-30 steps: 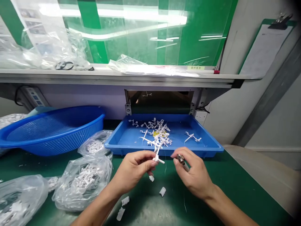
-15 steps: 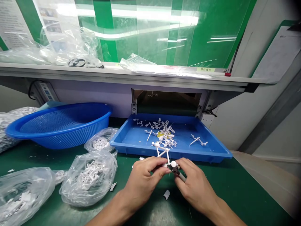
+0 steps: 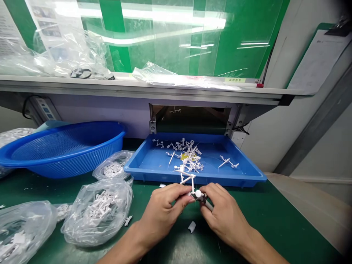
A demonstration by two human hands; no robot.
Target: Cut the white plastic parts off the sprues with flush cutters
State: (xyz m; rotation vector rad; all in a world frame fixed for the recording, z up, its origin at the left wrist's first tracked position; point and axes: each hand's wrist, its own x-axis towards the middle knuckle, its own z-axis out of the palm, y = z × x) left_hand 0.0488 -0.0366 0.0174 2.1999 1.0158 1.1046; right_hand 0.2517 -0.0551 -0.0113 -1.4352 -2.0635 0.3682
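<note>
- Closest in, the green bench mat (image 3: 255, 220): white flecks scattered about, a white plastic offcut (image 3: 191, 226) lying just below the hands
- Left hand (image 3: 165, 211): fingers closed, pinching a branched white plastic sprue (image 3: 187, 179) above the mat, its upper arms rising in front of the tray's rim
- Right hand (image 3: 227, 216): fingers closed around small metal nippers (image 3: 202, 199), their head right at the sprue's round white end, knuckles almost meeting the left hand
- Just left of the hands, two clear plastic bags (image 3: 97, 212) of white moulded parts slumped on the mat, a smaller bag (image 3: 112, 168) behind, all tied or gathered loosely
- Straight ahead, a shallow blue tray (image 3: 242, 178) with a tangled heap of white sprues (image 3: 187, 157), one lone sprue (image 3: 228, 162) off to the right
- Further left, a wide blue mesh basket (image 3: 74, 165), its inside mostly out of sight
- Behind the tray, a dark opening (image 3: 191, 119) in the pale panel, a power strip (image 3: 41, 108) at far left
- Above, a long metal-edged shelf (image 3: 137, 91) with crumpled plastic film (image 3: 165, 79)
- Farthest, a clear curtain (image 3: 170, 36) with green bands, a clipboard (image 3: 319, 58) hanging at right
</note>
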